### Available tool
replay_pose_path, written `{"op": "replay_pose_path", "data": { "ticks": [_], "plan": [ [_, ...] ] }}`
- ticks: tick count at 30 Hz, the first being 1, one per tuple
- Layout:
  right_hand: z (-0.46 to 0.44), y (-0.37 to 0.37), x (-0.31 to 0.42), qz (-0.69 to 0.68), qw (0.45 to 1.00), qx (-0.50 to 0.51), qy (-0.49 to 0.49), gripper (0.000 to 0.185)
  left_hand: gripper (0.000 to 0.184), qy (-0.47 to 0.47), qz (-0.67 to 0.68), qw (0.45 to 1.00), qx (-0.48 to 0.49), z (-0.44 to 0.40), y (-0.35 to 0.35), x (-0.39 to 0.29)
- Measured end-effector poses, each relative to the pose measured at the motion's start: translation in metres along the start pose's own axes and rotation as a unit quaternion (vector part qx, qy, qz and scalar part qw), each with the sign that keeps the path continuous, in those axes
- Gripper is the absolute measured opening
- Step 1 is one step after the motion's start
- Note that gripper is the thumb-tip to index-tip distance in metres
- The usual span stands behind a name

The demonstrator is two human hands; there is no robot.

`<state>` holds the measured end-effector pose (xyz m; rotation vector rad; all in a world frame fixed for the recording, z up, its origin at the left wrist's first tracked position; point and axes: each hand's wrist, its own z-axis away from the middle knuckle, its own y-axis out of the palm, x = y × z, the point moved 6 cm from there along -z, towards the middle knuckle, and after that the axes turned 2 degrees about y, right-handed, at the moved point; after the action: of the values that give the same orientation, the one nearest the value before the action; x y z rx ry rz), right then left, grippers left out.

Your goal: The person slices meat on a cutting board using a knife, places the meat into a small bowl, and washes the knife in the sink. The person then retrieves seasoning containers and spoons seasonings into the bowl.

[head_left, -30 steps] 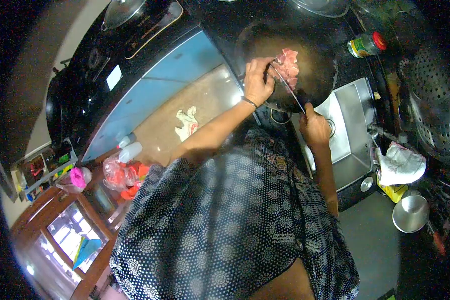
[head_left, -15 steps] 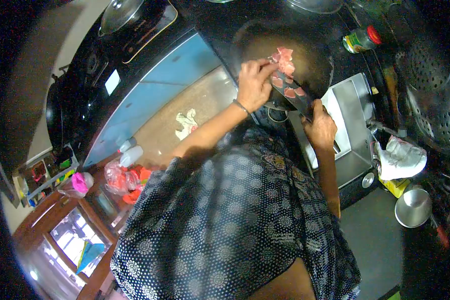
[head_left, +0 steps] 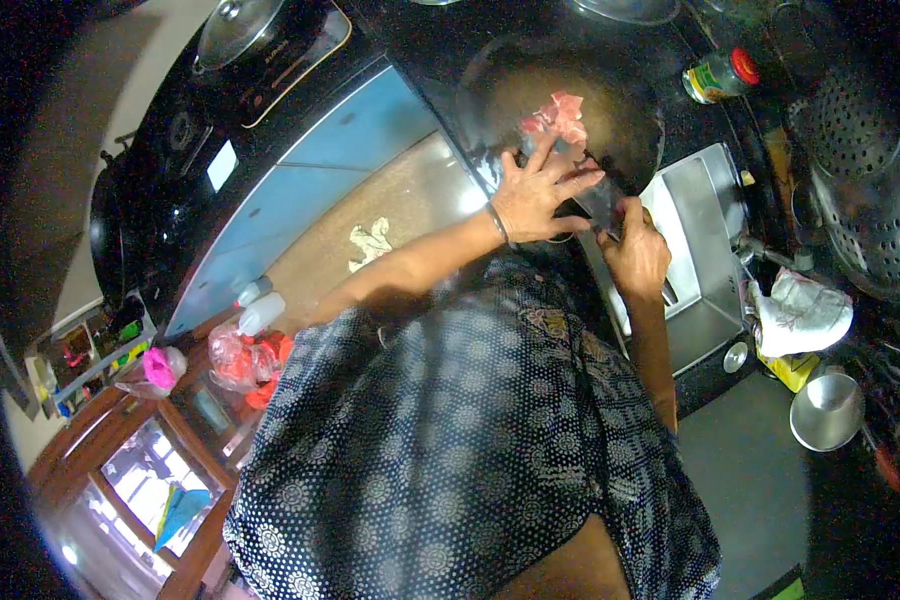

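My right hand point(head_left: 638, 252) is closed around the handle of a knife, whose wide dark blade point(head_left: 600, 203) points up and left over the near side of a wok point(head_left: 615, 115). My left hand point(head_left: 542, 197) is open, fingers spread, over the blade and hiding much of it. Whether its fingertips touch the slices cannot be seen. A cluster of raw pink meat slices point(head_left: 562, 115) lies in the wok just beyond my left fingertips. A little more meat shows at the blade between my fingers.
Right of the wok is a steel sink point(head_left: 705, 330) with a white cloth point(head_left: 802, 315) beside it. A red-lidded jar point(head_left: 720, 75) stands behind. Further right are a perforated steel pan point(head_left: 860, 200) and a metal cup point(head_left: 827, 412). An induction cooker point(head_left: 300, 65) sits at the upper left.
My left hand has moved right and down along the blade, its fingers going from bunched to spread. The slices that showed on the blade are now mostly covered or gone from it.
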<state>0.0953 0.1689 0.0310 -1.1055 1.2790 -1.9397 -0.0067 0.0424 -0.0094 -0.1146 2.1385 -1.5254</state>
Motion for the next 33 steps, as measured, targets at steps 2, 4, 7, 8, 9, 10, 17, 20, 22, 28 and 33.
{"op": "replay_pose_path", "data": {
  "ticks": [2, 4, 7, 8, 9, 10, 17, 20, 22, 28, 33],
  "plan": [
    [0.002, -0.004, 0.0, -0.002, 0.999, 0.009, 0.031, 0.044, 0.071, 0.003, 0.002, 1.0, -0.009, -0.001, 0.0, 0.004],
    [0.005, -0.005, -0.005, -0.003, 0.999, 0.015, 0.041, 0.045, 0.071, 0.005, 0.004, 1.0, -0.017, 0.0, 0.002, 0.009],
    [0.012, -0.014, -0.011, -0.003, 0.998, 0.028, 0.064, 0.046, 0.077, -0.044, -0.003, 0.998, 0.037, 0.002, 0.016, 0.028],
    [0.015, -0.017, -0.013, -0.001, 0.996, 0.034, 0.077, 0.046, 0.077, -0.042, -0.002, 0.998, 0.037, 0.003, 0.019, 0.033],
    [0.018, -0.018, -0.018, -0.001, 0.996, 0.034, 0.079, 0.046, 0.077, -0.055, -0.01, 0.998, 0.037, 0.004, 0.024, 0.04],
    [0.021, -0.016, -0.026, 0.013, 0.994, 0.047, 0.096, 0.046, 0.077, -0.069, -0.019, 0.997, 0.036, 0.006, 0.027, 0.046],
    [0.044, -0.021, -0.067, -0.101, 0.99, -0.038, 0.092, 0.041, 0.051, -0.125, 0.041, 0.989, -0.064, -0.001, 0.015, 0.076],
    [0.046, -0.017, -0.075, -0.149, 0.979, -0.076, 0.115, 0.037, 0.024, -0.141, 0.116, 0.954, -0.236, -0.012, -0.01, 0.099],
    [0.043, -0.01, -0.078, -0.15, 0.977, -0.069, 0.132, 0.038, 0.018, -0.176, 0.1, 0.949, -0.241, -0.027, -0.021, 0.111],
    [0.032, 0.04, -0.101, -0.24, 0.962, -0.117, 0.058, 0.037, 0.014, -0.201, 0.188, 0.926, -0.259, -0.093, -0.026, 0.125],
    [0.028, 0.034, -0.087, -0.208, 0.967, -0.11, 0.098, 0.036, 0.017, -0.22, 0.254, 0.904, -0.264, -0.155, -0.033, 0.129]
  ]
}}
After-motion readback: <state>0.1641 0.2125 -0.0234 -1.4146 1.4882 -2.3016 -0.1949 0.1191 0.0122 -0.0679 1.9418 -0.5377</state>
